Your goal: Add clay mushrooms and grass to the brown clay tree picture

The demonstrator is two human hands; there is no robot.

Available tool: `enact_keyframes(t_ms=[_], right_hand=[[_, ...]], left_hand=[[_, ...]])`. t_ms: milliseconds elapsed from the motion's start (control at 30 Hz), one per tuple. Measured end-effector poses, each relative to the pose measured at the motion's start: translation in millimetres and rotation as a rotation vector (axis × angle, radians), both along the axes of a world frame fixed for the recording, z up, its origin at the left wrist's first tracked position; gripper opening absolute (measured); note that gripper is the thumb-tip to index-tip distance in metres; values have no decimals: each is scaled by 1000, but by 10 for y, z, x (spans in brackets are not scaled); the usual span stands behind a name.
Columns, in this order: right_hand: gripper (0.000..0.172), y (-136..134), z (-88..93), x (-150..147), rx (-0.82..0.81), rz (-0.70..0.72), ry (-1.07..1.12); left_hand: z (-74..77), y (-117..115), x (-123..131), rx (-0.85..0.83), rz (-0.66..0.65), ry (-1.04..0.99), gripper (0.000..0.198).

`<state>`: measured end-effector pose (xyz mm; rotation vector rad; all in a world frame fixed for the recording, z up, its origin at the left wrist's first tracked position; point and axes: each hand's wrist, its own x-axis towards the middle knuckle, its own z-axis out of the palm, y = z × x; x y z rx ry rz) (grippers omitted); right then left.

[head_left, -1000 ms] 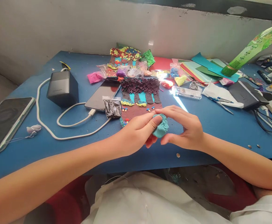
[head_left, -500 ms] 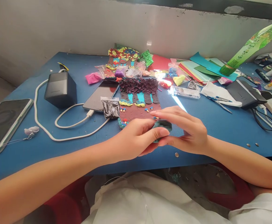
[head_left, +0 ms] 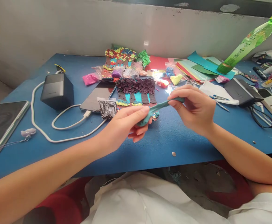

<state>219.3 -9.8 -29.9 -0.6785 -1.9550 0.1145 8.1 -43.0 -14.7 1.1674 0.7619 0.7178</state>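
Observation:
A lump of teal modelling clay (head_left: 159,107) is stretched into a thin neck between my two hands, above the table. My left hand (head_left: 133,121) grips its thicker end between thumb and fingers. The narrower end is pinched in the fingertips of my right hand (head_left: 193,107). Behind and below lies a clay picture (head_left: 136,85) with dark purple ruffled tops, dark trunks and bits of yellow and blue; my hands hide much of its lower part. A small bag of black clay (head_left: 108,109) lies close to its left side.
A black charger block (head_left: 57,90) with a white cable, a phone (head_left: 97,97) and another phone (head_left: 6,126) lie left. Bagged clay (head_left: 91,78) and a second clay picture (head_left: 120,57) are behind. A green bottle (head_left: 245,46) leans on coloured paper (head_left: 200,63) at right.
My hands were close together around a compact lump of clay. They have moved apart, the right one up and to the right, and the clay is drawn out between them.

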Motion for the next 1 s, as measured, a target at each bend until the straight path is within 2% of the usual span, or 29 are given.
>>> enact_keyframes(t_ms=[67,167,267,400,500,567,667,733,800,867,1000], right_hand=[[10,48,-9,18,75,1,24],[19,9,-7,-4,163,109,-75],[26,-110,-17,-64,218,217,-184],[47,-239,-55,-122,131,337,-202],[51,-288,-74,-144,-62,361,-163],[53,-305,-80,-157,-135,334,-172],[61,-314,-84,-176,-88,294,-281],[70,-310,-90,-181,-45,281,-342],[67,-298,-98,-179,-33,298,-378],[51,-280,-103,-171,-32,339,-390],[30,-255,-81,-154,-39,403,-321]], left_hand=[[-9,8,13,-50,49,-71,25],[-40,12,47,-99,100,-151,26],[-74,1,81,-111,86,-208,32],[-92,-45,105,-106,-27,-203,38],[-97,-98,113,-104,-123,-222,44],[-104,-135,111,-109,-183,-266,45],[-104,-169,88,-111,-252,-264,41],[-88,-166,61,-47,-310,-186,34],[-59,-146,37,49,-363,-63,26],[-25,-121,20,106,-394,83,24],[23,-83,-3,44,-445,241,26]])
